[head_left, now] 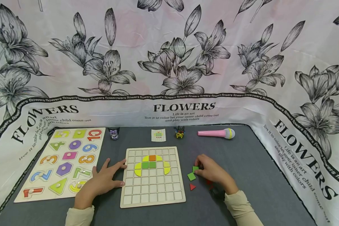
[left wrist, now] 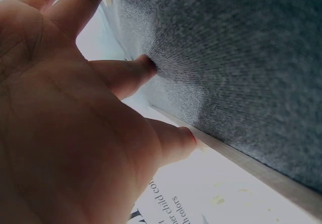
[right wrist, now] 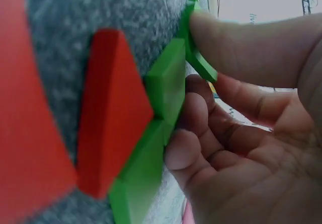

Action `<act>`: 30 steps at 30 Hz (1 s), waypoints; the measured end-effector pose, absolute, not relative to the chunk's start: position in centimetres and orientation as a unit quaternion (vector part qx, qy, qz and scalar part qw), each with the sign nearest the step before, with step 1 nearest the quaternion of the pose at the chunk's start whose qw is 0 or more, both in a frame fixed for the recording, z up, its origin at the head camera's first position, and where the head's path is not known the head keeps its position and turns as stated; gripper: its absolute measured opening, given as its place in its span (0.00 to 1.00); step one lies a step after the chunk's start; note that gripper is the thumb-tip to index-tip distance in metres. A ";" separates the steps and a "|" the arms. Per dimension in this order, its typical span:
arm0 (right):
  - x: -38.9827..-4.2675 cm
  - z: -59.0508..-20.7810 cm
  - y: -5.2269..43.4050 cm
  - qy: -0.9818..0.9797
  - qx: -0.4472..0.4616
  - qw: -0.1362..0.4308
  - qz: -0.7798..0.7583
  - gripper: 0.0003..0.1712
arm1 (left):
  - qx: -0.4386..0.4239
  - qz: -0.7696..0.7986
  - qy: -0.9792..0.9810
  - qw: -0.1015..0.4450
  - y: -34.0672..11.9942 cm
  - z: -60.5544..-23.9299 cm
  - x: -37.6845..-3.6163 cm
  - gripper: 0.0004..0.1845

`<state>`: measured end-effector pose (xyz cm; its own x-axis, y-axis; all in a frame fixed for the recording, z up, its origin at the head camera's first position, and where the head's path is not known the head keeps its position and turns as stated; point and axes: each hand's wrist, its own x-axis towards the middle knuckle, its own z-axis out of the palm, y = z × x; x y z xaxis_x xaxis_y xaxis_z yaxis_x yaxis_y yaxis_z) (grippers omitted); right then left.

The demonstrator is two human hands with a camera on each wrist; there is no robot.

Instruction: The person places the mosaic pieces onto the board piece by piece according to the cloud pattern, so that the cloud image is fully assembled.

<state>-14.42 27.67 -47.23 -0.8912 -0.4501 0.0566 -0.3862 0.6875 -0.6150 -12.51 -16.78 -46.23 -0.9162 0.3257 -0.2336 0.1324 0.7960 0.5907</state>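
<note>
My left hand (head_left: 101, 183) lies with fingers spread at the left side of a wooden grid board (head_left: 153, 190), its thumb and forefinger right at the rim. Set in the grid are yellow curved pieces (head_left: 167, 168), an orange square (head_left: 152, 158) and two green squares (head_left: 148, 164). To the right of the board, my right hand (head_left: 213, 171) pinches a green square tile (right wrist: 201, 63) between thumb and fingers, low over the cloth. Close by lie another green square (head_left: 191, 176) and a red triangle (head_left: 192, 187). More red pieces (head_left: 209, 181) are partly hidden under the right wrist.
A number-and-shape puzzle board (head_left: 49, 180) lies at the left. Along the back stand a small dark figure (head_left: 114, 133), a pattern card (head_left: 158, 135), a yellow-and-black figure (head_left: 180, 132) and a pink toy microphone (head_left: 214, 133). Printed floral cloth (head_left: 183, 117) borders the grey surface.
</note>
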 end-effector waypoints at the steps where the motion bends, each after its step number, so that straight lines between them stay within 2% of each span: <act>1: -14.4 -47.2 27.6 0.918 -0.223 0.049 -0.323 0.12 | 0.123 0.296 0.933 0.164 -16.8 -46.2 -12.5 0.45; 9: -15.0 -46.8 26.3 0.923 -0.192 0.042 -0.332 0.08 | 0.129 0.307 0.930 0.158 -17.3 -47.0 -12.7 0.47; 13: -15.4 -46.2 25.1 0.913 -0.210 0.037 -0.349 0.06 | 0.130 0.304 0.931 0.153 -17.5 -47.6 -12.9 0.46; 21: -16.1 -45.3 21.9 0.895 -0.229 0.057 -0.378 0.04 | 0.124 0.298 0.932 0.162 -17.0 -46.4 -12.6 0.46; 30: -16.9 -45.1 18.8 0.880 -0.273 0.066 -0.384 0.06 | 0.136 0.303 0.933 0.142 -17.2 -46.9 -12.7 0.46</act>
<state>-16.87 18.78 -45.13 -0.8425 -0.5305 0.0935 -0.4295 0.5568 -0.7110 -12.70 -17.25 -46.86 -0.9228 0.3391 -0.1829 0.1672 0.7801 0.6029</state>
